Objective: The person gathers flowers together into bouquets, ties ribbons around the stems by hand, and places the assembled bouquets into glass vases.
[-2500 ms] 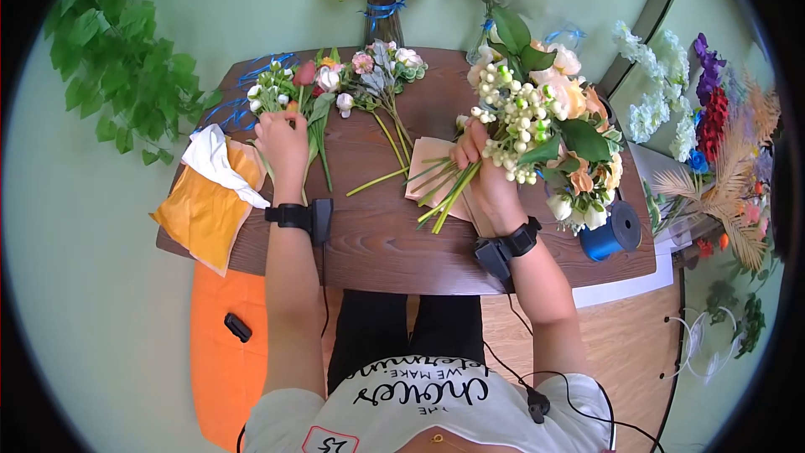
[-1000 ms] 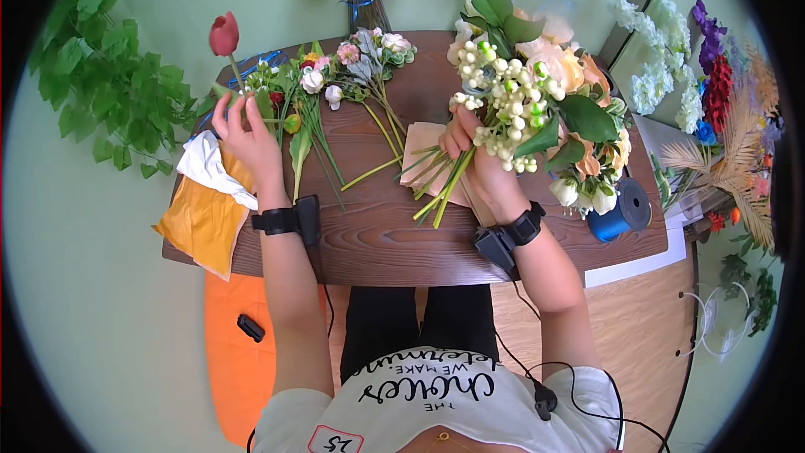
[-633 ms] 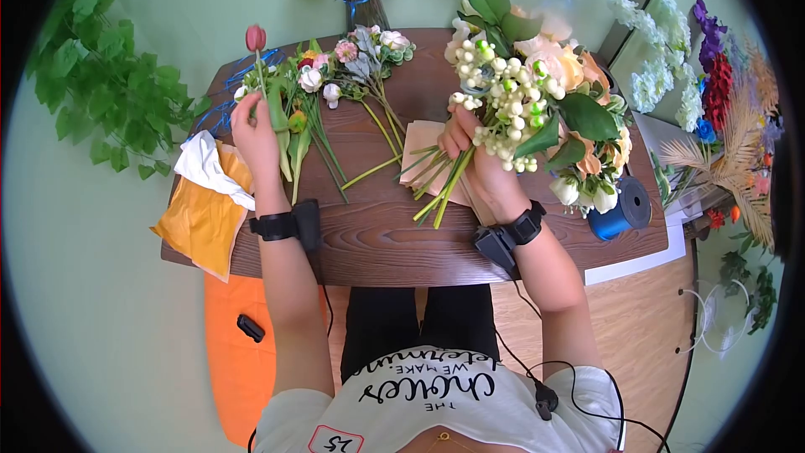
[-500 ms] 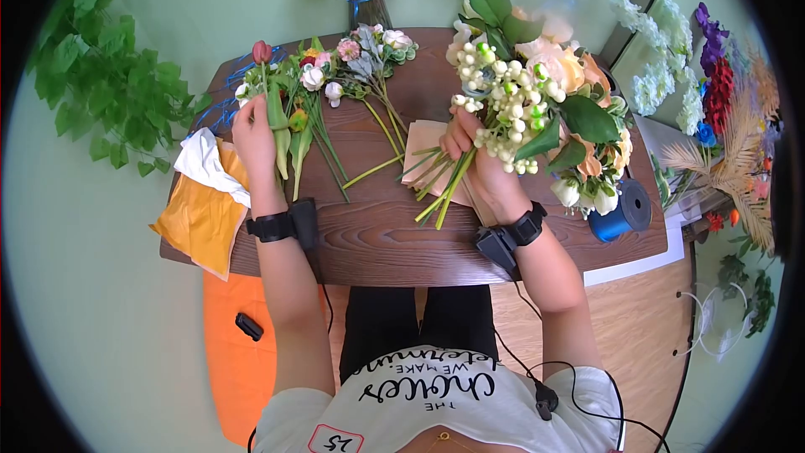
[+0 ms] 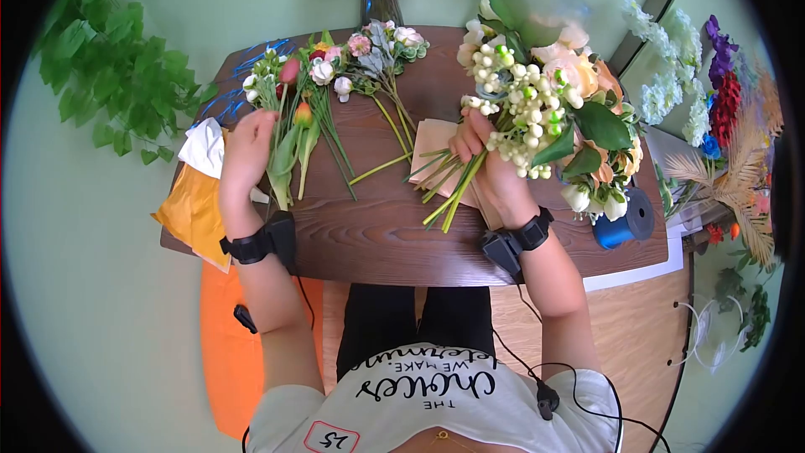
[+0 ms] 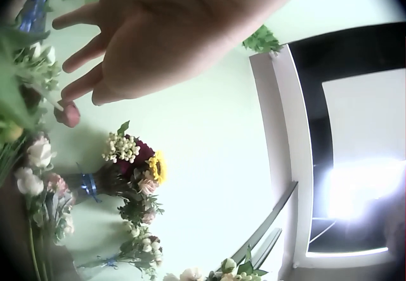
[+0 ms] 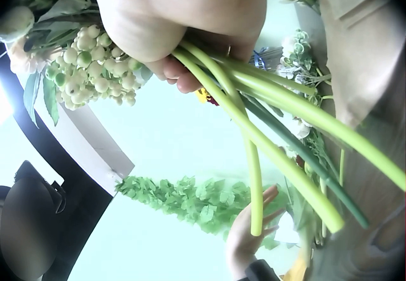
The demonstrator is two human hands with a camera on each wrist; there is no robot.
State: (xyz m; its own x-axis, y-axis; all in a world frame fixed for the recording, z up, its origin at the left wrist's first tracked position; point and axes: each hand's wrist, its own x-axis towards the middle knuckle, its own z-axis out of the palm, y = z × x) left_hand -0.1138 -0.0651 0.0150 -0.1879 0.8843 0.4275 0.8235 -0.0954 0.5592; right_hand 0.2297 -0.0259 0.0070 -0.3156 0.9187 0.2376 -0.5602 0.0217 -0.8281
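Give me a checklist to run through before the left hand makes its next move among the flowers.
1. Right hand grips the bouquet by its stems: ok.
2. Left hand free, fingers extended: ok, nothing held.
3. Red tulip close to the left hand: ok, probably an easy reach.
4. Stem ends level: not ok, they stop at different lengths.
5. Bouquet tied inside the grip: cannot tell, fingers hide it.
6. Blue spool on the table: ok, at the right.

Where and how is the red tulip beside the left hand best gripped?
Probably pinch the red tulip low on its leafy stem, coming from where the left hand is: that end lies away from the bud, while other flowers crowd its right.
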